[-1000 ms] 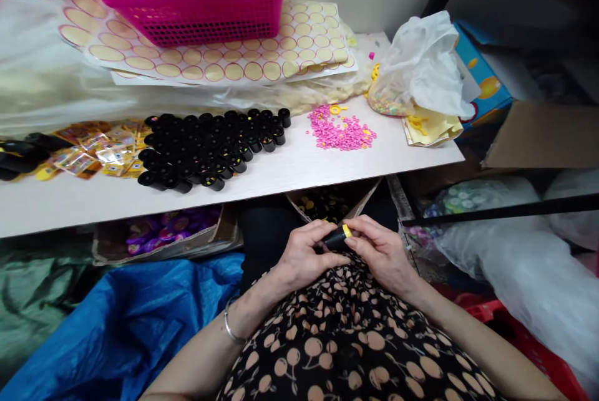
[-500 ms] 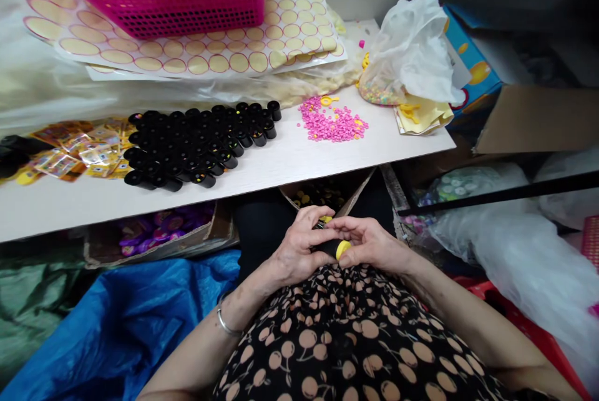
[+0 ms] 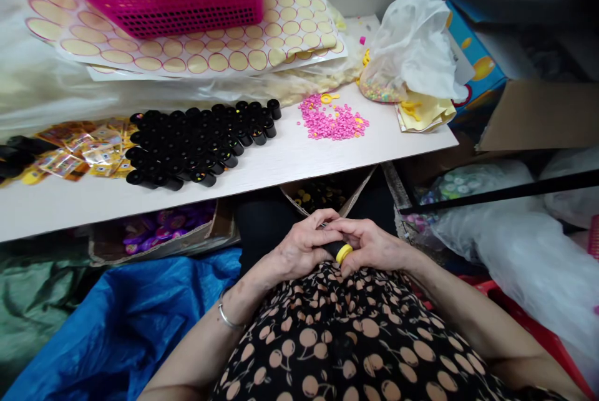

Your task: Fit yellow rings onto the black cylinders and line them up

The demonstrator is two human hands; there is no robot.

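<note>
My left hand (image 3: 299, 246) is wrapped round a small black bottle with a yellow cap (image 3: 344, 254), held low in front of my lap. The cap end points toward my body and to the right. My right hand (image 3: 374, 245) meets it from the other side, its thumb by the yellow cap and its fingers bent over toward the left fingers. Most of the bottle is hidden behind the hands. Beneath the table edge, just beyond my hands, a cardboard box (image 3: 358, 198) holds small yellow and dark pieces.
On the white table (image 3: 262, 170) stand rows of black bottles (image 3: 196, 145), with yellow packets (image 3: 100, 145) to their left and pink beads (image 3: 334, 119) to their right. A pink basket (image 3: 187, 11) sits on sticker sheets (image 3: 215, 63). A plastic bag (image 3: 412, 39) stands at the right.
The yellow piece seen between my upper fingers earlier no longer shows. The fingers of both hands have closed nearer together, and the bottle has tilted slightly, showing more of its cap.
</note>
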